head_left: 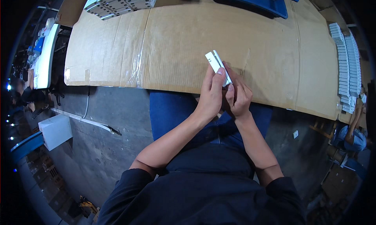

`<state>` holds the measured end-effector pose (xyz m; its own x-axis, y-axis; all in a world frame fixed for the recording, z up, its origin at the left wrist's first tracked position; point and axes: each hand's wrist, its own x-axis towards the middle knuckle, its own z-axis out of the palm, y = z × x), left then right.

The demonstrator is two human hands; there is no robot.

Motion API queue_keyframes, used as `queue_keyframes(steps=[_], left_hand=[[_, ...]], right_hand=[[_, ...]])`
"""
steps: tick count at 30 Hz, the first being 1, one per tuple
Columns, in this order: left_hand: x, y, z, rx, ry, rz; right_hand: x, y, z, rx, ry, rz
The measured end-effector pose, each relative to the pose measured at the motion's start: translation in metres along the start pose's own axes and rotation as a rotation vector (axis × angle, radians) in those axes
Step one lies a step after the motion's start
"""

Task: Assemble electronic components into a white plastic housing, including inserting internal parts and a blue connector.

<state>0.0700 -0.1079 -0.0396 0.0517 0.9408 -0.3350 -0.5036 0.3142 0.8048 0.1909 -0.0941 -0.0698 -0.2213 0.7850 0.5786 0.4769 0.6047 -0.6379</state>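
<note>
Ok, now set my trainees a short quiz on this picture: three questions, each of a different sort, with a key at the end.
1. Multiple choice. What is the main colour of the small object held between the left hand and the right hand?
A) Black
B) White
C) Red

2. True or false. In the picture, the stacked white boxes near the top edge are to the left of the blue tray.

3. Fill the gap. The broad brown sheet that spreads out beyond the hands is made of ____.

Key: 1. B; 2. True; 3. cardboard.
</note>
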Motion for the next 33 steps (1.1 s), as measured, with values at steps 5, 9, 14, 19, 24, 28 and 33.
queue_keyframes(steps=[5,9,14,19,24,28,33], left_hand=[[-0.002,-0.001,0.001,-0.013,0.009,-0.005],[-0.002,-0.002,0.001,-0.046,-0.013,-0.004],[-0.003,-0.006,-0.003,-0.024,0.016,0.046],[0.001,0.002,-0.012,0.002,0.014,0.114],[0.013,0.021,-0.027,0.147,-0.153,0.373],[0.012,0.018,-0.03,0.419,-0.251,0.514],[0.016,0.013,-0.033,0.612,-0.366,0.647]], right_hand=[[0.001,0.001,0.001,-0.022,0.048,-0.031],[-0.001,0.0,0.002,-0.011,0.046,-0.009],[-0.005,0.001,0.006,0.019,0.048,0.002],[0.007,-0.006,0.001,0.195,-0.079,0.071],[0.017,-0.012,-0.016,0.608,-0.139,0.333],[0.032,-0.032,-0.034,0.971,-0.068,0.821],[0.034,-0.035,-0.035,0.935,-0.121,0.858]])
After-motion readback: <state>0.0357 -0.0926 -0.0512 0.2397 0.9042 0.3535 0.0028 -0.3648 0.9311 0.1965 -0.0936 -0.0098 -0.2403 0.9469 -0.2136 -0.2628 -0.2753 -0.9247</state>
